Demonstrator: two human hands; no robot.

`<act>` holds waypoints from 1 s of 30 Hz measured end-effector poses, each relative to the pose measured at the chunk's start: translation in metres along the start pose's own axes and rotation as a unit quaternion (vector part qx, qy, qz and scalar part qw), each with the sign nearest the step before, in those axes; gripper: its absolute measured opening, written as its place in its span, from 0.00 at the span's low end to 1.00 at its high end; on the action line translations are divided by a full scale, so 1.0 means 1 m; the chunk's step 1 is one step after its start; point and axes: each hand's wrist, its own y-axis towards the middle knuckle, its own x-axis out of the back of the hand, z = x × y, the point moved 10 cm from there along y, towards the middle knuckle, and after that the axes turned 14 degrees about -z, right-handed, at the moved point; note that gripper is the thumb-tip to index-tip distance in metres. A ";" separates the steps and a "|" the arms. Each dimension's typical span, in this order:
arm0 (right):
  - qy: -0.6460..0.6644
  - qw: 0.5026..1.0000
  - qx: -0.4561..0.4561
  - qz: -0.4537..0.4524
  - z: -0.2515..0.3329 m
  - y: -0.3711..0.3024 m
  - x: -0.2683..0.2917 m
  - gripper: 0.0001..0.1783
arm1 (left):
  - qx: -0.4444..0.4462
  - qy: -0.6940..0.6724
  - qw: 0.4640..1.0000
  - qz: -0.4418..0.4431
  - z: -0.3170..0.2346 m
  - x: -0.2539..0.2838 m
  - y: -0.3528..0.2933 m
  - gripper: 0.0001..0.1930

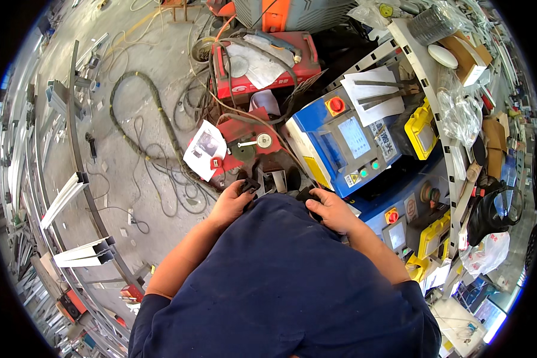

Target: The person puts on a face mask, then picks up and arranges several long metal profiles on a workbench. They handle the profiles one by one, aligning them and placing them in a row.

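Left hand (231,203) and right hand (334,209) each grip clamped on black handles (250,185) beside the blue machine (334,143).

The person's dark blue shirt (280,280) hides whatever lies beneath both hands. The small black handle (250,185) under the left hand (231,204) is mostly covered; the right hand (331,210) conceals its own black grip (307,195).

Both bare forearms rise from the lower middle of the frame, out of short dark-blue sleeves, and converge toward the centre. The left hand (231,203) sits left of centre, fingers curled closed around something small and dark. The right hand (331,209), right of centre, is likewise curled shut, knuckles up.
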 end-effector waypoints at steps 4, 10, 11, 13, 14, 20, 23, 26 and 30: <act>0.010 1.000 -0.018 0.022 0.001 -0.005 -0.004 0.31 | -0.020 -0.045 0.999 0.017 -0.006 -0.009 -0.009 0.17; -0.018 0.998 0.043 0.034 0.025 -0.013 -0.001 0.24 | -0.088 0.257 0.962 0.026 -0.015 -0.015 -0.018 0.16; -0.044 0.997 0.062 0.027 0.030 -0.013 0.002 0.21 | -0.130 0.304 0.944 0.012 -0.020 -0.017 -0.018 0.16; -0.030 0.998 0.029 0.049 0.026 -0.010 0.000 0.18 | -0.177 0.272 0.946 -0.004 -0.029 -0.018 -0.020 0.16; -0.023 0.998 0.013 0.062 0.024 -0.009 -0.002 0.17 | -0.191 0.226 0.955 -0.022 -0.026 -0.014 -0.019 0.15; 0.079 0.996 -0.031 0.031 0.026 -0.001 -0.001 0.13 | -0.130 0.152 0.978 -0.054 -0.046 -0.018 -0.027 0.10; -0.013 0.999 0.043 0.027 0.025 0.002 -0.008 0.18 | -0.373 0.258 0.888 -0.072 -0.081 -0.035 -0.041 0.10; -0.123 0.979 0.160 0.030 0.043 -0.005 -0.025 0.20 | -0.250 0.324 0.911 -0.047 -0.063 -0.042 -0.030 0.12; -0.157 0.968 0.192 0.029 0.049 -0.011 -0.025 0.18 | -0.261 0.398 0.879 0.001 -0.060 -0.055 -0.031 0.14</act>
